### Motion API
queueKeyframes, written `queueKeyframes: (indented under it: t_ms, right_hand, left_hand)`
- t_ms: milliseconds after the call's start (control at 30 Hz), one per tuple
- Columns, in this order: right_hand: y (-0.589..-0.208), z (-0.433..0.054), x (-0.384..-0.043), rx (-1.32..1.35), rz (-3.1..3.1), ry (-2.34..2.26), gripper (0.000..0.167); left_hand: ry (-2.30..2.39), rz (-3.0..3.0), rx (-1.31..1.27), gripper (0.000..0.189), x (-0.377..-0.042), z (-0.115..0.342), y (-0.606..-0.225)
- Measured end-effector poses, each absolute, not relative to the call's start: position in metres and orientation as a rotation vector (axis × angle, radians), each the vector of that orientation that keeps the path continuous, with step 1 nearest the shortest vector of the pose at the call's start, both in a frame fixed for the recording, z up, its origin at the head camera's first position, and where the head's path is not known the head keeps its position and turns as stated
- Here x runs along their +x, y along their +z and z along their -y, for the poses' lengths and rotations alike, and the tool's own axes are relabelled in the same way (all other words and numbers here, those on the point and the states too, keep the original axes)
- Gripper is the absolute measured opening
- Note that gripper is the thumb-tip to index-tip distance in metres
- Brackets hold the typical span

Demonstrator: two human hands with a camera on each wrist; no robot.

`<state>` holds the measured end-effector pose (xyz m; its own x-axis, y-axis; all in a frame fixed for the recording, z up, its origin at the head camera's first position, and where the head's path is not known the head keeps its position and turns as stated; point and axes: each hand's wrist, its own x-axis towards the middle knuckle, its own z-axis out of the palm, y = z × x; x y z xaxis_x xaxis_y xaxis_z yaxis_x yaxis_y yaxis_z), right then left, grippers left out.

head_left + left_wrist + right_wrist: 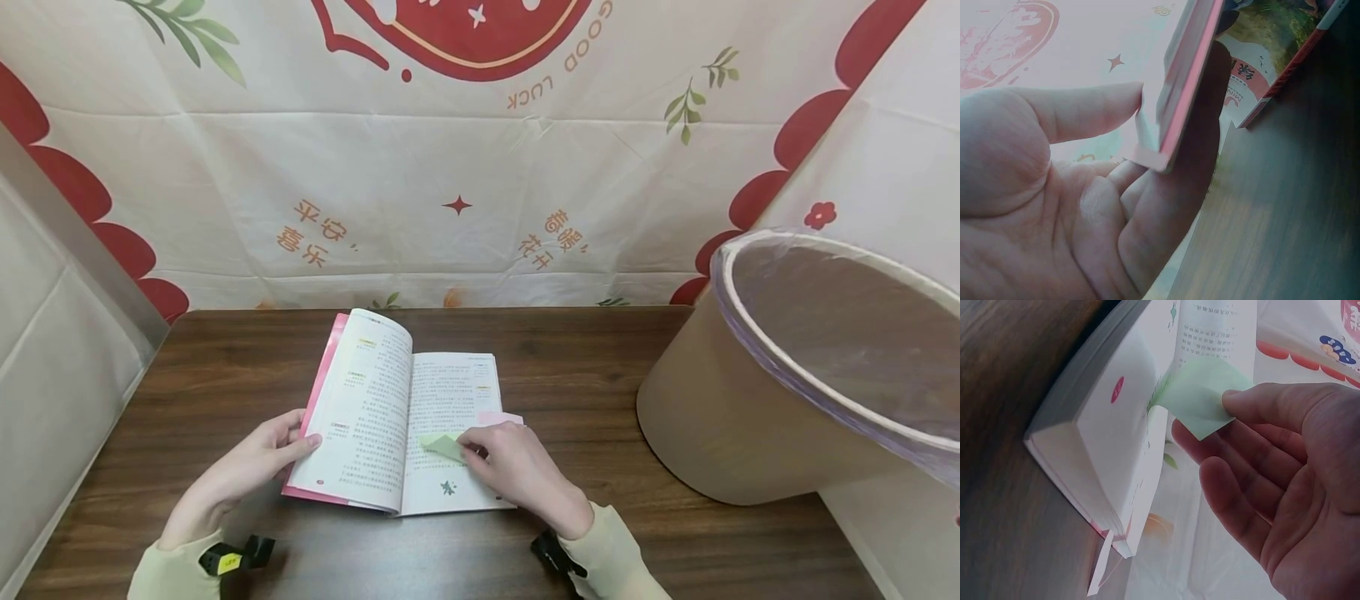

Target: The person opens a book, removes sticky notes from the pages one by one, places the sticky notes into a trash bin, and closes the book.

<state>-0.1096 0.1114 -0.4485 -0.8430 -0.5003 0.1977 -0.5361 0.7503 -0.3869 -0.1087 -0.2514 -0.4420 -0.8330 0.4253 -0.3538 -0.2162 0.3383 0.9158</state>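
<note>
An open book (pixel 453 392) with a pink cover lies on the table, printed pages facing up. At its left edge my left hand (pixel 251 467) grips the raised cover and pages, thumb on the page and fingers behind, as the left wrist view also shows. My right hand (pixel 525 471) is over the right page and pinches one end of a green sticky note (pixel 1200 397) between thumb and fingers. The note's other end touches the page, and the paper bends up in between. A pink sticky note (pixel 500 417) shows at the right page's edge, partly behind the right hand.
A brown bin (pixel 720 408) with a clear plastic liner stands right of the book. The dark wooden table (pixel 592 358) meets a printed cloth (pixel 405 167) at its back edge. A ribbon bookmark (pixel 1101 565) hangs from the book in the right wrist view.
</note>
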Motion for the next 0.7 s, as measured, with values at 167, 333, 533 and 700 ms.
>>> queueKeyframes:
  t_ms: [167,333,533,700]
  right_hand:
    - [-0.447,-0.114,-0.110,0.822,2.860,0.657,0.007]
    - [-0.447,-0.117,-0.112,0.813,2.847,0.683,0.007]
    - [-0.446,-0.120,-0.114,0.773,2.870,0.743,0.008]
    - [-0.445,-0.123,-0.115,0.750,2.893,0.791,0.008]
  left_hand:
    - [1.536,-2.048,0.187,0.069,-0.109,0.252,-0.442]
    - [1.539,-2.044,0.194,0.069,-0.110,0.251,-0.443]
    - [1.531,-2.051,0.192,0.069,-0.112,0.251,-0.443]
    - [1.539,-2.031,0.182,0.068,-0.110,0.252,-0.443]
